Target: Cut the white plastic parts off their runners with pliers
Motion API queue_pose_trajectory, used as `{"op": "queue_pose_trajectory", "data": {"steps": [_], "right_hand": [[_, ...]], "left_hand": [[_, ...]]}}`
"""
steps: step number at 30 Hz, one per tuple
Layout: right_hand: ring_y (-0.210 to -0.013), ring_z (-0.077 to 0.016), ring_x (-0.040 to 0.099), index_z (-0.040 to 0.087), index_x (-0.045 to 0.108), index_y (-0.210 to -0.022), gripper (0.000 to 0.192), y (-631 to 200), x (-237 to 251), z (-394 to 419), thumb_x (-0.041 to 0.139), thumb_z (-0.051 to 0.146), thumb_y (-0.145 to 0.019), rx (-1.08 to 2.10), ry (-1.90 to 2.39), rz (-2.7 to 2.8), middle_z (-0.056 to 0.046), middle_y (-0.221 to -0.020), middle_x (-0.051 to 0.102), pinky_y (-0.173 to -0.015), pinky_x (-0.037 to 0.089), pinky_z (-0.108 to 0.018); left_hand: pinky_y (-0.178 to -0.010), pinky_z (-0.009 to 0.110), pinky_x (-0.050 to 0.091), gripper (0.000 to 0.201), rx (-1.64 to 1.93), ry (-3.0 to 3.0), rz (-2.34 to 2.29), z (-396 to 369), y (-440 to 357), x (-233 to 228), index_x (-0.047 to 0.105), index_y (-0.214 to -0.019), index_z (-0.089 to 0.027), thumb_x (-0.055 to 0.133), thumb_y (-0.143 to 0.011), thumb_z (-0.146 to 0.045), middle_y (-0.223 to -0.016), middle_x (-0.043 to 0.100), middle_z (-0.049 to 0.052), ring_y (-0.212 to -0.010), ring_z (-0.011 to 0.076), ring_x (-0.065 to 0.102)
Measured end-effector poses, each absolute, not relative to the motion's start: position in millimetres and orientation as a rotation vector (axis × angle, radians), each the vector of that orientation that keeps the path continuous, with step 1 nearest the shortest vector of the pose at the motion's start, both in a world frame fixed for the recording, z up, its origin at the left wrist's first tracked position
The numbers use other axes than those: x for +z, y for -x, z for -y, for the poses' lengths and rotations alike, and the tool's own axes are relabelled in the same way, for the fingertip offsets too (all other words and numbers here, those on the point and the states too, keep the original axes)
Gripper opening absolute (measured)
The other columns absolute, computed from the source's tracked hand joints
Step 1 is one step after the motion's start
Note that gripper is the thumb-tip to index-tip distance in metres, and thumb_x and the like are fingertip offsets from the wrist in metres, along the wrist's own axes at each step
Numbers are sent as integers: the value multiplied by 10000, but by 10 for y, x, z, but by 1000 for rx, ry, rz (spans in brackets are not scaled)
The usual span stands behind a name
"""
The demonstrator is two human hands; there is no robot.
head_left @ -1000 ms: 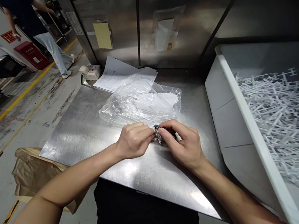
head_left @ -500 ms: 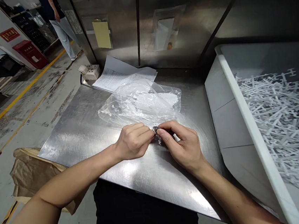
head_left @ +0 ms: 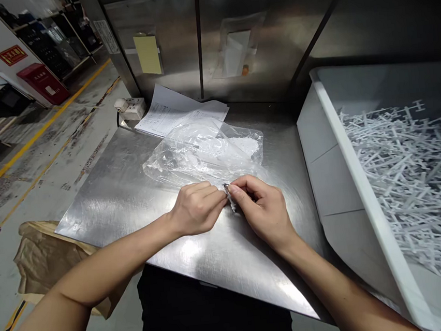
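A clear plastic bag (head_left: 204, 154) with white contents lies on the steel table (head_left: 121, 190). Its gathered neck (head_left: 229, 198) points toward me. My left hand (head_left: 196, 208) pinches that neck from the left with closed fingers. My right hand (head_left: 262, 211) pinches it from the right, thumb and forefinger on a small dark tie at the twisted end. The two hands nearly touch at the fingertips.
A large white bin (head_left: 342, 138) full of white plastic sprue pieces (head_left: 412, 178) stands at the right. Printed papers (head_left: 168, 113) and a white power socket (head_left: 131, 107) lie at the table's back. A brown paper bag (head_left: 45, 255) sits on the floor at left.
My right fingers have shifted slightly left along the bag's neck. The person walking at the back left has gone out of view.
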State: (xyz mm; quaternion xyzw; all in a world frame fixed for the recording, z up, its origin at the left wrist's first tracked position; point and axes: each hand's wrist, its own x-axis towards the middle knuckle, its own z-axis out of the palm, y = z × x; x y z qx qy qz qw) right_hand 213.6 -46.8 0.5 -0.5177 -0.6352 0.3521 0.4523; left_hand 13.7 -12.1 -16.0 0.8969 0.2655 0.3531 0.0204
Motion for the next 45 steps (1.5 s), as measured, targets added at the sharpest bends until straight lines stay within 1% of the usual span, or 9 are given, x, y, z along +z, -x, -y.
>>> {"op": "queue_pose_trajectory", "data": {"steps": [8, 13, 17, 23, 26, 31, 38, 41, 45], "right_hand": [[-714, -167, 640, 222, 732, -938, 190, -2213, 41, 412, 673, 364, -1052, 810, 1268, 1584, -1, -809, 724, -674, 490, -300], [-709, -167, 644, 228, 751, -972, 159, -2225, 69, 417, 674, 346, -1047, 761, 1240, 1623, -2, -818, 740, -683, 501, -308], [-726, -177, 648, 233, 759, -972, 151, -2245, 80, 411, 672, 331, -1046, 742, 1229, 1640, -11, -843, 756, -691, 505, -319], [-728, -176, 642, 237, 760, -978, 132, -2279, 95, 402, 680, 321, -1040, 723, 1213, 1645, -8, -849, 751, -681, 494, -315], [-734, -184, 654, 237, 765, -982, 137, -2288, 107, 402, 680, 328, -1040, 731, 1207, 1661, -17, -867, 766, -687, 502, -322], [-762, -203, 686, 244, 769, -986, 151, -2292, 114, 399, 674, 344, -1046, 716, 1197, 1710, -25, -888, 788, -724, 525, -345], [-829, -220, 731, 249, 760, -987, 115, -2314, 153, 401, 680, 295, -1055, 672, 1167, 1785, -29, -922, 800, -745, 527, -354], [-814, -206, 719, 248, 758, -1011, 107, -2330, 174, 407, 676, 280, -1071, 624, 1140, 1842, -23, -922, 789, -741, 516, -350], [-784, -201, 701, 247, 753, -1006, 117, -2335, 200, 407, 668, 283, -1078, 605, 1128, 1876, -24, -901, 774, -733, 509, -355]], "left_hand": [[-700, 320, 455, 193, 1124, -2487, -849, 94, -100, -107, 686, -982, -170, 543, -1103, -220, -784, 696, 27, -704, 160, 585], [-688, 319, 448, 254, 1138, -2403, -814, 85, -67, -83, 645, -933, -177, 496, -1128, -245, -739, 636, 24, -687, 161, 566], [-715, 304, 481, 307, 1089, -2282, -770, 70, -36, -49, 606, -889, -187, 471, -1153, -267, -753, 640, 19, -716, 156, 608], [-696, 257, 481, 319, 1111, -2201, -749, 18, -8, -26, 596, -866, -185, 485, -1160, -237, -737, 631, -9, -670, 115, 590], [-689, 254, 499, 315, 1114, -2202, -739, 3, -8, -24, 604, -879, -186, 480, -1162, -244, -723, 627, -15, -659, 116, 595], [-692, 259, 515, 377, 1102, -2209, -745, 3, -12, -16, 556, -801, -192, 474, -1165, -246, -705, 616, -14, -645, 115, 585], [-698, 252, 504, 360, 1110, -2246, -718, -13, -9, -35, 539, -806, -196, 475, -1160, -219, -712, 607, -22, -649, 112, 585], [-705, 268, 496, 344, 1137, -2295, -685, -24, -3, -48, 540, -816, -199, 480, -1154, -207, -725, 609, -13, -671, 125, 588], [-673, 287, 454, 308, 1125, -2376, -632, -40, 15, -56, 546, -841, -200, 490, -1145, -196, -720, 591, -3, -666, 143, 547]]}}
